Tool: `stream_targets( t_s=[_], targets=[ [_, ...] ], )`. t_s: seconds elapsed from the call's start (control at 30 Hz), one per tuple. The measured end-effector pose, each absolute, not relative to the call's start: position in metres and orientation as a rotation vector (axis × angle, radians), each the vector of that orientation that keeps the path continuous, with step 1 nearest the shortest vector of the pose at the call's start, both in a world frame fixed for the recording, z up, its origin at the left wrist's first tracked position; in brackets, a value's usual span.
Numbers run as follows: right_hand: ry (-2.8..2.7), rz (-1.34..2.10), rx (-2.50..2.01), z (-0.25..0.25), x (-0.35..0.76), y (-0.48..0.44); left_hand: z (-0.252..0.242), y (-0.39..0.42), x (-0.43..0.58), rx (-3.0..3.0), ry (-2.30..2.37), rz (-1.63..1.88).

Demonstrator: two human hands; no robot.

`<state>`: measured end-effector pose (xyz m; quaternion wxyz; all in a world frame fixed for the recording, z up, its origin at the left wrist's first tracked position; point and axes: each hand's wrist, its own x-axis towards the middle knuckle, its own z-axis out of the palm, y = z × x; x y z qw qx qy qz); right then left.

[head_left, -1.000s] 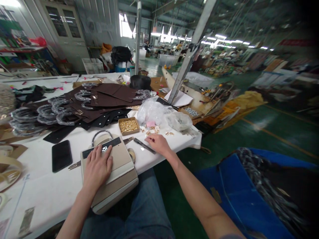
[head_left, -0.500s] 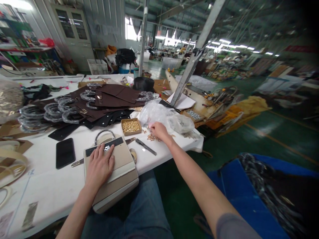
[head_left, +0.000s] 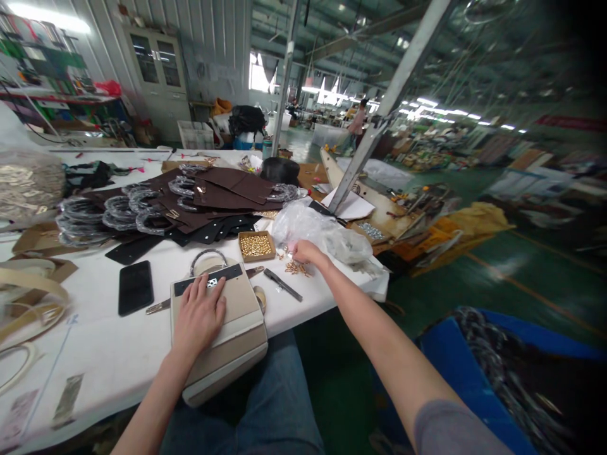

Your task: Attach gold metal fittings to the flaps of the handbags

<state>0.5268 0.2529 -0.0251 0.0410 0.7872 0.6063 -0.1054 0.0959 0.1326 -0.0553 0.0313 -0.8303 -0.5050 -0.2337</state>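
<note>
Head view, white table [head_left: 109,366]. Beige bag [head_left: 241,306] is lying at the near edge, its near part projecting over the person's lap. Along its far side a black strip [head_left: 232,272] is showing, with a curved dark handle [head_left: 208,252] standing out beyond. Bag is being touched from above by the left hand [head_left: 202,316], laid palm down, fingers extended and slightly parted, fingertips at the strip; nothing is being grasped by it.

Right hand [head_left: 308,253] is being held out farther and to the right, at loose gold-coloured pieces [head_left: 296,270], beside clear plastic wrapping [head_left: 327,234]. Its fingers are being bent inward; how tightly the tips are closing, and whether a piece is being pinched, cannot be told (tips too small, partly hidden).

Left of that hand, small gold-coloured parts [head_left: 256,244] are being contained in a cardboard box [head_left: 258,258]. A slim dark tool [head_left: 283,284] is lying between bag and loose pieces. A tape roll [head_left: 260,298] is being partly covered by the bag's right side; a dark phone [head_left: 135,287] is lying to the left. Farther off, brown panels [head_left: 227,186] are lying heaped.
</note>
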Motion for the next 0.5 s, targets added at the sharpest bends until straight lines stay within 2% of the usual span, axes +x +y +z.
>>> stream_targets(
  t_s=[0.2, 0.5],
  targets=[
    [2.014, -0.248, 2.369, -0.026, 0.534, 0.239, -0.057, 0.132, 0.094, -2.532, -1.550, -0.701],
    [2.447, -0.491, 2.110, -0.024, 0.561, 0.243, -0.057, 0.133, 0.093, -2.561, -1.577, -0.783]
  ],
)
